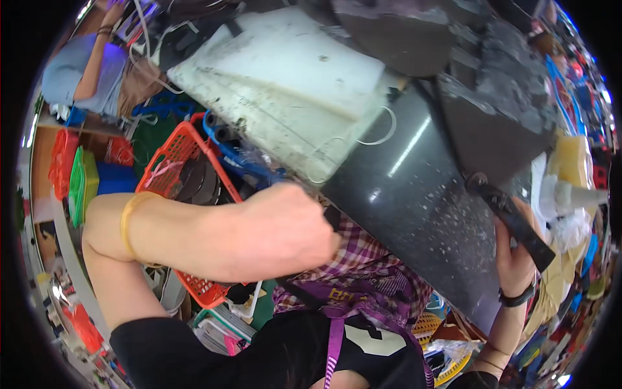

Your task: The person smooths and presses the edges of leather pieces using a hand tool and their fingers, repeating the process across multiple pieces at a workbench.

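My left hand (285,227), slightly smeared, is closed in a fist in front of my body, near the bench edge. Its fingers are turned away from view, so whatever they may hold is hidden. At the right, my right hand (516,259) grips a dark strap-like strip (515,223) with a rounded end, its fingers partly behind it. That rounded end lies over the black glossy bench top (402,175), beside a large dark sheet (486,139). Farther back on the bench rests a worn, whitish board (278,84) with a thin white cord loop (389,126) at its corner.
Below my left forearm stands a red plastic basket (204,288) holding dark pieces. More dark sheets (395,39) are heaped at the back. A pale nozzle-like container (573,198) sits beyond my right hand. Another person (91,71) is at the upper left.
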The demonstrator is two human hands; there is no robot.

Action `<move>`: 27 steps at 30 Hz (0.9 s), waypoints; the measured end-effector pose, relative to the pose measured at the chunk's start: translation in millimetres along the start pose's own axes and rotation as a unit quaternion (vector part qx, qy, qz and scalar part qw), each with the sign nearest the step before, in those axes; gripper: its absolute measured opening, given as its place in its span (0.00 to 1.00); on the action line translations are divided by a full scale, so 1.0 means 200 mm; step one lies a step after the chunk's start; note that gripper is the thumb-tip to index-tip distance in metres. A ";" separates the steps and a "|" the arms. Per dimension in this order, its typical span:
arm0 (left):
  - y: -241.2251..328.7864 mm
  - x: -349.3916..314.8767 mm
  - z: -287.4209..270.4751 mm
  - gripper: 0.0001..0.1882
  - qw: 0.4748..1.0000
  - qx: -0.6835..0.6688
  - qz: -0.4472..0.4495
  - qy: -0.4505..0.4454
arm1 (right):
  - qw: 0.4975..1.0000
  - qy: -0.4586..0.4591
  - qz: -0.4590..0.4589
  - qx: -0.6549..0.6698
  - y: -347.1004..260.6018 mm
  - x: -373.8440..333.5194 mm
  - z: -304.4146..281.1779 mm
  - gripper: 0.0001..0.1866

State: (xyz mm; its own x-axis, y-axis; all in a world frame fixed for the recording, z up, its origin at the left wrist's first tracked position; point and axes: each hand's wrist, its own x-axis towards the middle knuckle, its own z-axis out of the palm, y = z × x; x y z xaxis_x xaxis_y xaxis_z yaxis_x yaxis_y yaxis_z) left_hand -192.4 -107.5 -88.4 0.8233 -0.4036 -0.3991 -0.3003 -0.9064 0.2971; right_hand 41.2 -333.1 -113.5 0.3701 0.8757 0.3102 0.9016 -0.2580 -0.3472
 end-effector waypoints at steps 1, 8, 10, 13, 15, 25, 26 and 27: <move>0.02 0.04 -0.11 0.10 1.000 0.002 0.019 0.001 | 1.000 0.024 -0.020 -0.004 0.03 -0.01 -0.02 0.11; -0.06 0.51 -0.31 0.12 0.951 -0.133 0.167 0.224 | 0.990 0.108 0.086 0.013 0.09 -0.17 -0.21 0.13; 0.06 0.63 -0.18 0.08 0.881 -0.373 0.255 0.141 | 0.981 0.130 0.141 -0.023 0.10 -0.27 -0.28 0.16; 0.17 0.75 0.04 0.08 0.803 -0.588 0.101 0.011 | 0.980 0.126 0.147 0.037 0.09 -0.34 -0.33 0.14; 0.14 0.82 0.17 0.08 0.893 -0.349 0.080 0.273 | 0.976 0.063 0.148 0.147 0.01 -0.33 -0.34 0.12; 0.07 0.96 0.07 0.08 0.945 -0.143 0.076 0.284 | 0.968 -0.238 0.019 0.084 0.02 -0.42 -0.21 0.15; 0.04 0.98 0.05 0.08 0.952 -0.159 0.102 0.240 | 0.967 -0.241 0.021 0.083 0.02 -0.41 -0.21 0.15; 0.03 1.00 0.04 0.08 0.953 -0.162 0.100 0.236 | 0.966 -0.245 0.023 0.082 0.02 -0.41 -0.20 0.14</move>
State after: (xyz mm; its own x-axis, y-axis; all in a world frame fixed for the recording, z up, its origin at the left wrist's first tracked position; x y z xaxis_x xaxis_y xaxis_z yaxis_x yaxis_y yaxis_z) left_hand -34.5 -195.2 -173.5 0.9128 -0.3948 0.1050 -0.3729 -0.7003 0.6087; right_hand 23.7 -422.1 -104.2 0.2217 0.9633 -0.1511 0.8248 -0.2679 -0.4979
